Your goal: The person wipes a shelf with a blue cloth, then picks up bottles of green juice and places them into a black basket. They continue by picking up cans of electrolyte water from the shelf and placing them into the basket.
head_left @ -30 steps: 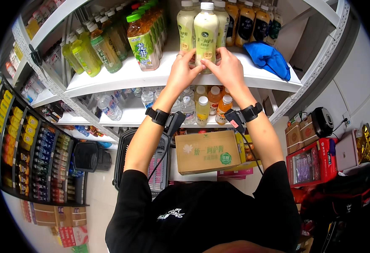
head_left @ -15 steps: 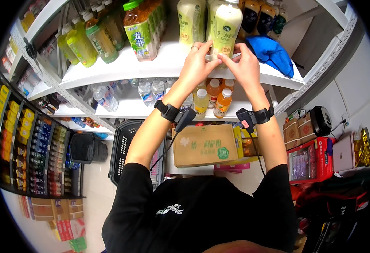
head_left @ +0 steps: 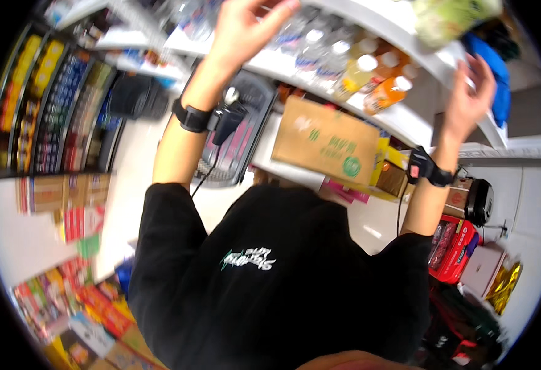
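My left hand [head_left: 245, 28] is raised at the top of the view with its fingers spread and nothing in it. My right hand [head_left: 472, 92] is open too, just beside the edge of the white shelf [head_left: 418, 61]. A blurred pale green bottle [head_left: 452, 17] stands above the right hand, apart from it. Both wrists carry black bands with small devices. Below my arms lies a brown cardboard box [head_left: 326, 139] with a green mark. The whole picture is smeared by motion.
Orange and yellow drink bottles [head_left: 375, 86] line the lower shelf. A blue cloth [head_left: 501, 86] lies at the shelf's right end. A black basket [head_left: 236, 132] stands below. A rack of packed goods [head_left: 48, 98] fills the left, red boxes [head_left: 452, 246] the right.
Both hands have come off the pale green bottle they held on the upper shelf and have moved apart. The view has swung and tilted and is now blurred.
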A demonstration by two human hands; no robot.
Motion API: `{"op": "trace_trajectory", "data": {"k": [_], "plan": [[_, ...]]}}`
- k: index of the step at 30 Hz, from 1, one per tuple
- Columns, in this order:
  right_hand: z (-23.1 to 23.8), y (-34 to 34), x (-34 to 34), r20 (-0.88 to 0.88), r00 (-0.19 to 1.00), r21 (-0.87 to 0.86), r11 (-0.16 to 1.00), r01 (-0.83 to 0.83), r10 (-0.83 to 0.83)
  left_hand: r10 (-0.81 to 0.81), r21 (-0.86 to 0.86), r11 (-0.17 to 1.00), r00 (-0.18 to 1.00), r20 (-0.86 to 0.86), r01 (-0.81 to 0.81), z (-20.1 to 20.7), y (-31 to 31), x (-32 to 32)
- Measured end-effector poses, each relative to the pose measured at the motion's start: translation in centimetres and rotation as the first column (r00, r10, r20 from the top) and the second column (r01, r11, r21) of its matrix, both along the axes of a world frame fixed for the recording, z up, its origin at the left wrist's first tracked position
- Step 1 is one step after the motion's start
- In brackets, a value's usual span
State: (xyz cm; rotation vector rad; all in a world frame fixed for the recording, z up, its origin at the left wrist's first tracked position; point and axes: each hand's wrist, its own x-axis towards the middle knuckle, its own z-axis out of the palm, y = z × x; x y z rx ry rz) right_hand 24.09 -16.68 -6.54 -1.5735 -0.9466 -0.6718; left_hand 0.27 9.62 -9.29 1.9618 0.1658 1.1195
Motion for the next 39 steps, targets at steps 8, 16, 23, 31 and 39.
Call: {"op": "trace_trajectory", "data": {"k": [8, 16, 23, 31, 39], "plan": [[-9.2, 0.2, -6.7, -0.178, 0.941, -0.288, 0.899, -0.329, 0.287, 0.339, -0.255, 0.821, 0.796, -0.502, -0.510, -21.8, 8.1, -13.6], [-14.0, 2.1, -11.0, -0.160, 0.956, -0.656, 0.697, -0.290, 0.247, 0.278, 0.045, 0.872, 0.419, -0.864, -0.487, -43.7, 12.9, -12.6], [-15.3, -0.4, -12.6, -0.179, 0.982, -0.767, 0.615, -0.181, 0.066, 0.263, 0.197, 0.930, 0.185, -0.947, -0.310, -51.1, 18.0, -4.4], [-13.5, -3.4, -12.6, -0.134, 0.990, -0.798, 0.598, -0.079, -0.048, 0.347, 0.252, 0.918, 0.312, -0.884, -0.308, -52.4, 17.3, -6.5], [-3.1, -7.6, -4.0, 0.162, 0.968, -0.467, 0.849, 0.245, -0.191, 0.359, 0.310, 0.930, 0.651, -0.668, -0.195, -25.3, 11.4, -14.2]]}}
